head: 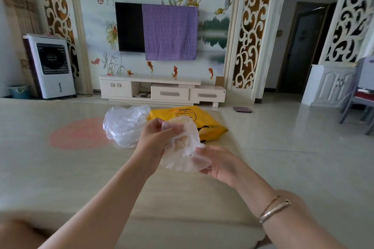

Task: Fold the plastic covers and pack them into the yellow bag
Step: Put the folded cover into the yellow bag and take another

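A crumpled clear plastic cover (183, 147) with a gathered edge is held above the table between both hands. My left hand (155, 137) grips its upper left part with curled fingers. My right hand (218, 162) holds its lower right edge, the fingertips tucked under the film. Behind them the yellow bag (206, 121) lies flat on the table, printed side up. To the left of the bag sits a loose heap of more clear plastic covers (125, 125).
The beige table (70, 168) has a faded pink round patch (79, 134) at left; its right edge runs near the yellow bag. Beyond it are a white TV cabinet (162, 89), a TV half draped in purple cloth (170, 32), and an air cooler (52, 66).
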